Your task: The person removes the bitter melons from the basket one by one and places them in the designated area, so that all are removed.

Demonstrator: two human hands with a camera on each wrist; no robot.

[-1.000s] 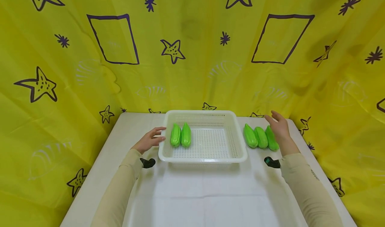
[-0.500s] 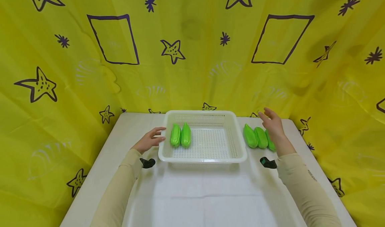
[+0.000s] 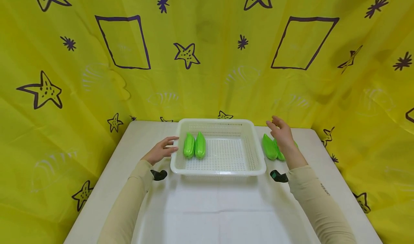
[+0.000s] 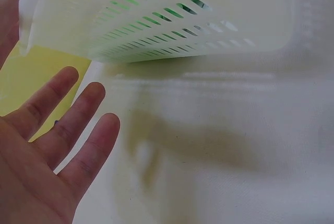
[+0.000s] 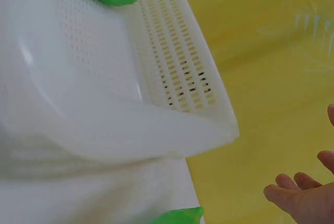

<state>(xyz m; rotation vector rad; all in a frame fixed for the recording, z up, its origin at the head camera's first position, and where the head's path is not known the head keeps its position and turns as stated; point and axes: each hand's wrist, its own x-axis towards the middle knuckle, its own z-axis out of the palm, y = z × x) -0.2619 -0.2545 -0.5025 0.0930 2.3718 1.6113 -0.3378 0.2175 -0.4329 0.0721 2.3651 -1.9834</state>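
Observation:
A white perforated plastic basket point(image 3: 217, 172) stands on the table, with two green ribbed, pointed vegetable-like things point(image 3: 200, 145) side by side in its left part. My left hand point(image 3: 160, 151) is at the basket's left rim, fingers spread; in the left wrist view several fingers point(image 4: 86, 153) are straight and hold nothing. Right of the basket lie three more of these green things point(image 3: 269, 147), partly covered by my right hand point(image 3: 282, 134). That hand hovers over them with loosely bent fingers and nothing in its grasp. One green tip point(image 5: 180, 216) shows low in the right wrist view.
A white cloth covers the table point(image 3: 216, 215). Yellow curtains point(image 3: 207, 82) with star drawings close in the back and both sides. A dark strap-like piece point(image 3: 279, 176) sticks out at the right wrist, another point(image 3: 159, 175) at the left.
My right hand has moved left, from over the rightmost green thing to over the middle one, which it now partly hides. The left hand and the basket have stayed put.

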